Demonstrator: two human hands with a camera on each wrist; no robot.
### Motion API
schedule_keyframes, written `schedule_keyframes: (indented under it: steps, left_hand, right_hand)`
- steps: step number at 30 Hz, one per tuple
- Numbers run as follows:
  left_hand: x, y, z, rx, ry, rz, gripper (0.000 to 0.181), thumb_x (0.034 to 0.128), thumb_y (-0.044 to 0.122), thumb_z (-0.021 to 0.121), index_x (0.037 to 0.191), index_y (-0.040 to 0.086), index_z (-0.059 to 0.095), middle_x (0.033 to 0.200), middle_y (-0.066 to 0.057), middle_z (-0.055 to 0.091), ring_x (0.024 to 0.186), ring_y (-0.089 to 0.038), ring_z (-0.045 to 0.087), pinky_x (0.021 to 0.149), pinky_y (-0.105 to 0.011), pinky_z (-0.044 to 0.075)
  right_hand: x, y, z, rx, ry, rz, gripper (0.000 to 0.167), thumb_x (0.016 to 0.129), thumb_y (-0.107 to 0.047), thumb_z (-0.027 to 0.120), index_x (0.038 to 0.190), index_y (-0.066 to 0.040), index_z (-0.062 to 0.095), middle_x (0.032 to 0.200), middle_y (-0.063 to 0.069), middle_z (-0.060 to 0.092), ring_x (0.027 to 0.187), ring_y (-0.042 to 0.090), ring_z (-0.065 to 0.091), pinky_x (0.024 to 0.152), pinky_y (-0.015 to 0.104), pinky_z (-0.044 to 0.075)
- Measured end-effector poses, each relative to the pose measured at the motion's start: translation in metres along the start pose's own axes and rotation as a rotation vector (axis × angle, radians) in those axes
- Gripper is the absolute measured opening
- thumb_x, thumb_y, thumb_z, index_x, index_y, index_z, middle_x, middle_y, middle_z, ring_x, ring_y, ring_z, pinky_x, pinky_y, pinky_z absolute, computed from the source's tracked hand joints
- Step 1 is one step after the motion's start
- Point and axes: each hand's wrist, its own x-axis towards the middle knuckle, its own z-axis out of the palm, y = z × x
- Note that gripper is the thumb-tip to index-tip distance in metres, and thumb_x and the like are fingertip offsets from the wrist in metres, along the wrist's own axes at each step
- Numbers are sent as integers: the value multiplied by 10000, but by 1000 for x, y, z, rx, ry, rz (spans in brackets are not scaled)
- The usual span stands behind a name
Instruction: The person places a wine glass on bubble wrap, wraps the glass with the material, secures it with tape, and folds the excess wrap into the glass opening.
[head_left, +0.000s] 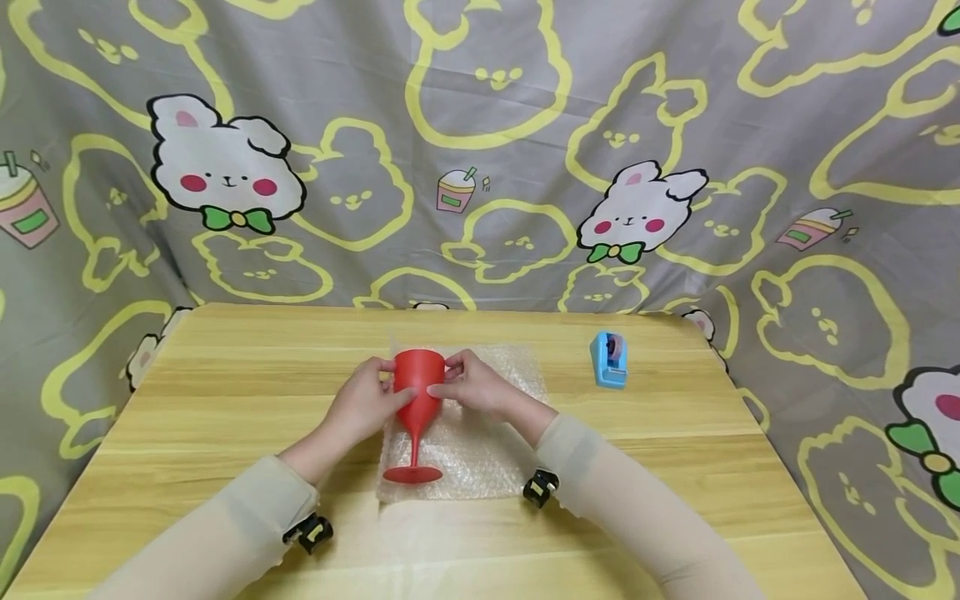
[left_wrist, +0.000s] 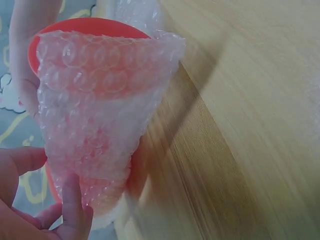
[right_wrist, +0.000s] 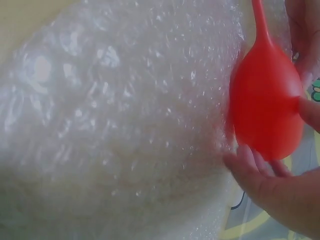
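"Where's the red goblet [head_left: 419,375]?"

"Over the left part of the bubble wrap [head_left: 487,450], mouth toward the far side of the counter [head_left: 712,433], foot toward the person. Whether it rests fully on the sheet, I can't tell."

"And the fingers?"

"The left hand [head_left: 363,400] and right hand [head_left: 476,385] pinch the bowl from either side, thumbs on its upper face. Some left fingers press against the wrap that stands up along that flank."

"How would it handle?"

"Light and fairly stiff, I'd judge, probably plastic. The smooth, tapering bowl could slip or roll, so the wide part near the rim is the safer hold. The thin stem looks like the weak spot; I wouldn't squeeze or lever there."

"The wrap?"

"Soft and springy; likely to pop back unless pressed down. The broad foot may stop it lying snug around the stem."

"Anything else near?"

"A blue tape dispenser [head_left: 609,362], beyond the sheet to the right, well apart from the goblet. The patterned curtain [head_left: 510,158] hangs behind; nothing there blocks the hands."
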Motion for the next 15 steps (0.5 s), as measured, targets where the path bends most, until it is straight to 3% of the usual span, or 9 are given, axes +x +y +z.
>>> schedule_keyframes:
  steps: [6,12,15]
  left_hand:
    - [1,4,5,28,26,24,542,903,230,739,1295,-53,493,1136,-193,613,968,-307,644,763,-388,584]
    - [1,6,7,85,43,61,532,907,272,733,1272,-50,518,1141,-173,558,861,-267,609,731,-375,567]
    - [2,6,9,94,58,98,448,958,265,648,1263,-44,541,1180,-173,551,879,-276,614,771,-400,559]
  right_hand:
    - [-1,1,-5,-35,16,-46,552,875,-188,763,1293,16,466,1141,142,604,1029,251,596,902,370,514]
    - [-1,4,-8,6,-3,-34,511,917,-197,717,1291,35,457,1132,172,584,1004,244,577,824,314,495]
    - [-1,6,-9,11,-1,-29,507,923,-207,714,1285,40,459,1134,181,577,1003,250,572,809,303,494]
